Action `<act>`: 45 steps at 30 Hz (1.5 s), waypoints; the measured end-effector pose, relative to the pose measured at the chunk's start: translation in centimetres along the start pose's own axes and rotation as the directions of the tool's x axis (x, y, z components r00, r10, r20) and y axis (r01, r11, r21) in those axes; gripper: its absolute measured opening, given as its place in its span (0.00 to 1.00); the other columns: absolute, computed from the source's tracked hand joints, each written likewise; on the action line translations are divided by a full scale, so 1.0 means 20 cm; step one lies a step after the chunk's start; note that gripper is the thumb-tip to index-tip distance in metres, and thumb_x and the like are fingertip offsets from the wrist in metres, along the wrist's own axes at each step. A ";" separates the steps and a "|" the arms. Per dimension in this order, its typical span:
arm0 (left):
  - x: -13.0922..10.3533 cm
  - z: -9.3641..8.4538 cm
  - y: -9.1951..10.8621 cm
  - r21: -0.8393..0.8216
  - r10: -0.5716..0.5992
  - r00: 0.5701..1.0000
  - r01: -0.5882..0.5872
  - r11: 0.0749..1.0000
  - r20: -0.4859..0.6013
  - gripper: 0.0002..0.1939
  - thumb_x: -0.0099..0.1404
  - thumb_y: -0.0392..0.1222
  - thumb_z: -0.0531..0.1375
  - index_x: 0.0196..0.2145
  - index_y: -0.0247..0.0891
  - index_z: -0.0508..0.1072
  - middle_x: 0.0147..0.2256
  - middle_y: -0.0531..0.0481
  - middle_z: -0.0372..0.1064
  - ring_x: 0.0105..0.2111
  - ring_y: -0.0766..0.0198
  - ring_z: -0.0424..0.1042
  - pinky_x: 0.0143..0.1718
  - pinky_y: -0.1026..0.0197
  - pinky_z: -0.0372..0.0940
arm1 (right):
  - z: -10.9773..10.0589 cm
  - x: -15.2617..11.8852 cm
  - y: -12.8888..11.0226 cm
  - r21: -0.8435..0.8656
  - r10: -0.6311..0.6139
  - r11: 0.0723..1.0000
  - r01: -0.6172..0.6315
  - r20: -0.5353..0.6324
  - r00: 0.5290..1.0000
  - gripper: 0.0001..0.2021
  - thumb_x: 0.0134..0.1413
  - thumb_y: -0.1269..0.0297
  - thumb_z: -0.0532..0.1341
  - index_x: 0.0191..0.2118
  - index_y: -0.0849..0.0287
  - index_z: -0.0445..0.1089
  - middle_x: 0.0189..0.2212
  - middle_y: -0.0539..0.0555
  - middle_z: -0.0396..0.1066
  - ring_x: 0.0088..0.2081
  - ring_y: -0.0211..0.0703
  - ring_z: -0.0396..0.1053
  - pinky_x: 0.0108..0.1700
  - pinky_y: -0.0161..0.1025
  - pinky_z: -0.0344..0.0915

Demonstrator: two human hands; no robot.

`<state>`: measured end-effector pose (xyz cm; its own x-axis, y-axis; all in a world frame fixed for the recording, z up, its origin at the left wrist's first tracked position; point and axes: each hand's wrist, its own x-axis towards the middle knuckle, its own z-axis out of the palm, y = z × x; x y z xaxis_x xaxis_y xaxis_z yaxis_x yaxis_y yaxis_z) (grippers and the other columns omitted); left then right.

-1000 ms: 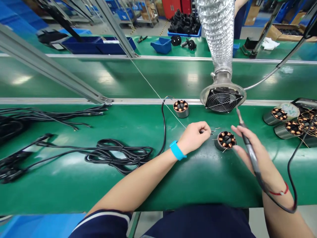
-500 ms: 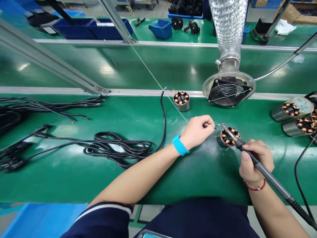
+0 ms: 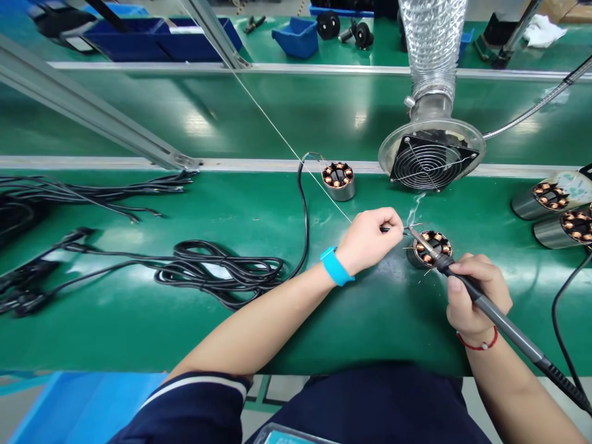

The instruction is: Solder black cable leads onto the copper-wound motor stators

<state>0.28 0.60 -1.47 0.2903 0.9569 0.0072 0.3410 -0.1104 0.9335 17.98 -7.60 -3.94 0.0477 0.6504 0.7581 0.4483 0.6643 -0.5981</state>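
Observation:
My right hand (image 3: pixel 478 290) is closed around the grey handle of a soldering iron (image 3: pixel 499 320), whose tip points up and left over a motor stator (image 3: pixel 432 246) with copper windings in a steel shell. My left hand (image 3: pixel 372 240) pinches a black cable end (image 3: pixel 385 229) just left of that stator, and its thin leads reach the iron's tip. A thin pale strand, like solder wire (image 3: pixel 296 153), runs down from the upper left to the same hand. White smoke (image 3: pixel 415 208) rises where tip and leads meet.
A fume extractor (image 3: pixel 428 161) hangs beyond the stator. Another stator (image 3: pixel 339 180), wired to a cable, stands by the back rail. Coiled black cable (image 3: pixel 217 271) and loose cable ends (image 3: pixel 152 185) lie left. More stators (image 3: pixel 541 198) are at the right.
The soldering iron's tip has shifted slightly left onto the leads at my left fingers. Smoke now rises there. The whole view has tilted slightly.

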 end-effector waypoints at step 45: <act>0.00 0.00 0.00 0.008 0.032 0.999 -0.032 0.999 -0.010 0.06 0.56 0.32 0.55 0.23 0.36 0.66 0.21 0.57 0.63 0.24 0.70 0.61 0.29 0.65 0.56 | -0.01 0.01 0.02 -0.055 -0.008 0.998 0.006 -0.045 0.999 0.09 0.52 0.72 0.61 0.40 0.57 0.70 0.25 0.48 0.65 0.24 0.38 0.61 0.27 0.40 0.60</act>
<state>0.33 0.61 -1.59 0.2923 0.9554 0.0409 0.3385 -0.1433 0.9300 18.34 -7.40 -3.95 0.0840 0.6275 0.7741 0.4967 0.6471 -0.5785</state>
